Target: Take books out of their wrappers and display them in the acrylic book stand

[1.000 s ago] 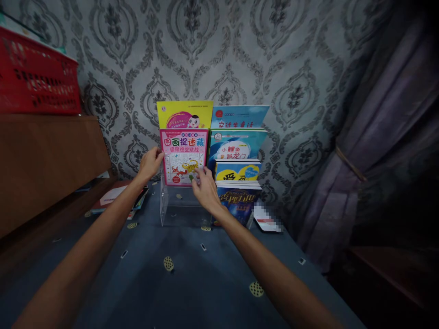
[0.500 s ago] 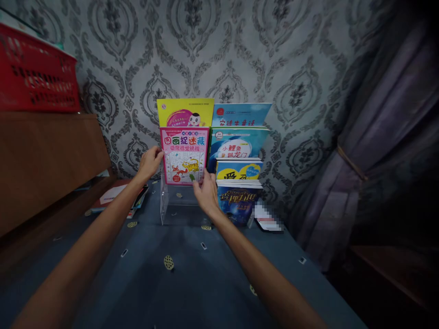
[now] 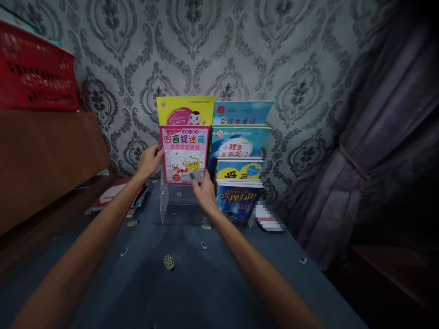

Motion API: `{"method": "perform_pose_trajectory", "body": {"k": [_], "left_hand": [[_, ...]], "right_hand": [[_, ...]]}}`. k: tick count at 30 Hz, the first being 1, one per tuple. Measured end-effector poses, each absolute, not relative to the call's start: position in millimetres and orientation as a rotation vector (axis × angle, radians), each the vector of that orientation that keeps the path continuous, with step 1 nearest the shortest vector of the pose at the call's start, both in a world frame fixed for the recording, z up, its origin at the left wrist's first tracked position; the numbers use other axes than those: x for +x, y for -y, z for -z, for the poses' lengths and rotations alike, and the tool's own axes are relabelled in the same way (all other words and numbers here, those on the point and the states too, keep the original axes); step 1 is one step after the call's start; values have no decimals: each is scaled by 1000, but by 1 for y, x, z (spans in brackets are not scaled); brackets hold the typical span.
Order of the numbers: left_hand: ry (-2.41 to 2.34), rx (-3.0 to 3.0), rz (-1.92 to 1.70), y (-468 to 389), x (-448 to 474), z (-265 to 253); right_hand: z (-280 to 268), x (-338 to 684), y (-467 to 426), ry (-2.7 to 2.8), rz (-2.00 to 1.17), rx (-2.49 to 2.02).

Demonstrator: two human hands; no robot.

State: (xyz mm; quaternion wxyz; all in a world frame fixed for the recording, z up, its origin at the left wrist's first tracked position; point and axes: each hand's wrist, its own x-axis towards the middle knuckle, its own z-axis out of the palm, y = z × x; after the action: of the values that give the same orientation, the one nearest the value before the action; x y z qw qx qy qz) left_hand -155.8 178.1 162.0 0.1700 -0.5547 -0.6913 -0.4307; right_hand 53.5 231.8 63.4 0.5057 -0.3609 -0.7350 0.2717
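Rack (image 3: pixel 163 205) on the bench (image 3: pixel 192 292), the wall (image 3: pixel 229 50) behind it at twelve o'clock. Left column of the rack: a picture book (image 3: pixel 180 155) before a rear book (image 3: pixel 187 107). Right column, four tiers, front to back: bottom book (image 3: pixel 236 203), second book (image 3: pixel 238 171), third book (image 3: pixel 236 137), top book (image 3: pixel 242 109). Left hand (image 3: pixel 150 161) at the picture book's nine o'clock edge; right hand (image 3: pixel 205 189) at its five o'clock corner. About the rack: book pile (image 3: pixel 115 194) on the bench, between eight and nine; cabinet (image 3: pixel 51 160) at nine, bearing a basket (image 3: pixel 41 68) toward ten; curtain (image 3: pixel 373 123) between two and three; flat item (image 3: pixel 267 218) just beside, at four.
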Motion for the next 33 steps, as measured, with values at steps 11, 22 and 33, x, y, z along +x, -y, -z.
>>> {"method": "perform_pose_trajectory", "body": {"k": [11,22,33], "left_hand": [[1986,-1588,1170,-178,-157,-165],[1961,-1697,1082,-180,-170,-168],[1942,-1728,1119,-175,-167,-169]], "right_hand": [[-70,53,-230,1778,-767,-893],[-65,55,-234,1763,-820,-819],[-65,59,-234,1804,-787,-787]]}}
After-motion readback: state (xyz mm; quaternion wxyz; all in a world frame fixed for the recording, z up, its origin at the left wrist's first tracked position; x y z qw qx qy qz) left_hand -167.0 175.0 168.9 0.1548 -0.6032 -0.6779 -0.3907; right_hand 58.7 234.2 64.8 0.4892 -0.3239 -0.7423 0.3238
